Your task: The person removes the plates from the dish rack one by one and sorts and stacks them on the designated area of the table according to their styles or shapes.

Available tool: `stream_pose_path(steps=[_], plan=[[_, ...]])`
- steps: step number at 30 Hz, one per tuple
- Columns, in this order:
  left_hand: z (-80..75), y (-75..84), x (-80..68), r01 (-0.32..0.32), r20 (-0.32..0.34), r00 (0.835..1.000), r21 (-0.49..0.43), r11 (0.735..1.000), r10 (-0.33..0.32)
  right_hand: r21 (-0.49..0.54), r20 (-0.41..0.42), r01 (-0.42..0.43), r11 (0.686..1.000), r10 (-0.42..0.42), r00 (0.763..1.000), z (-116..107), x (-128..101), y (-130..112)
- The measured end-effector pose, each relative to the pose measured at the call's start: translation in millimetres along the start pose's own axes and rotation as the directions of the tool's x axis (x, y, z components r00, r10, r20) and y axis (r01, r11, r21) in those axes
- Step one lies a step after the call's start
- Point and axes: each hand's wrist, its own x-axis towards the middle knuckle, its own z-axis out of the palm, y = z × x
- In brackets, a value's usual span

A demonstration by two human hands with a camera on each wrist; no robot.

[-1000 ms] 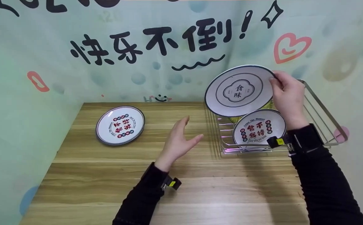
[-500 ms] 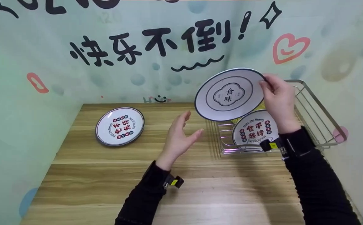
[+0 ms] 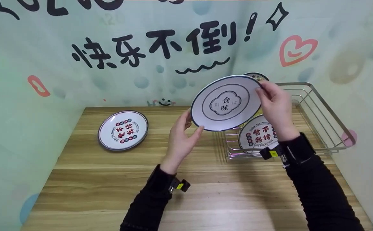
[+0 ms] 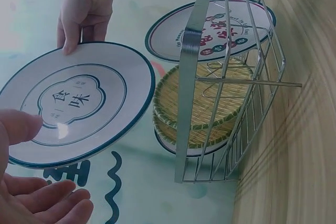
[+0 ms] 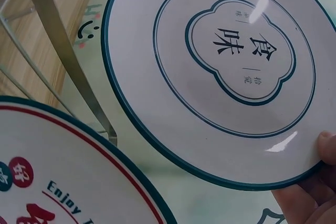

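Note:
A white plate with a dark green rim and a cloud-shaped emblem [image 3: 226, 102] [image 4: 79, 100] [image 5: 226, 72] is held tilted in the air, left of a wire dish rack [image 3: 321, 106] [image 4: 194, 51]. My right hand [image 3: 265, 93] [image 4: 79, 24] pinches its upper right rim. My left hand [image 3: 193, 123] [image 4: 47, 163] [image 5: 315, 177] takes the lower left rim, thumb on the face and fingers behind. A red-lettered plate [image 3: 263, 134] [image 4: 210, 30] [image 5: 52, 171] stands upright in the rack.
A matching red-lettered plate [image 3: 123, 130] lies flat on the wooden table [image 3: 109, 186] at the far left. A woven yellow dish [image 4: 210, 108] stands in the rack behind the red-lettered one, and another plate's top [image 3: 255, 76] shows at the rack's far end. Walls enclose the back and both sides.
My right hand has carried the green-rimmed plate left and slightly down, away from the rack. My left hand rose from hovering open to meet the plate's lower left rim.

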Motion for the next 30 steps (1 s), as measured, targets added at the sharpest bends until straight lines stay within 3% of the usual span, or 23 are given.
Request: stream_pose_path(steps=[7,12,16,24,30], plan=[[-2.2,1.5,-0.1,-0.038,-0.097,0.995,-0.050,0.998,0.033,0.027,0.023,0.013,1.000,-0.014,1.000,6.6,-3.1,-1.6],[-5.1,1.9,-1.4,-0.073,-0.148,0.986,0.027,0.997,0.077,0.040,0.039,0.049,0.998,-0.051,0.998,9.7,-6.8,-4.2],[-8.7,-0.6,-2.2,-0.121,-0.188,0.972,0.116,0.986,0.142,0.030,0.047,0.076,0.997,-0.078,0.996,11.5,-9.6,-4.9],[-16.0,-2.4,-3.3,-0.203,-0.262,0.935,0.159,0.966,0.240,0.046,0.104,0.059,0.997,-0.063,0.993,15.1,-12.5,-1.3],[-20.2,-3.9,-4.6,-0.226,-0.304,0.911,0.200,0.953,0.280,0.113,0.158,0.057,0.992,-0.075,0.985,16.5,-14.8,-0.4]])
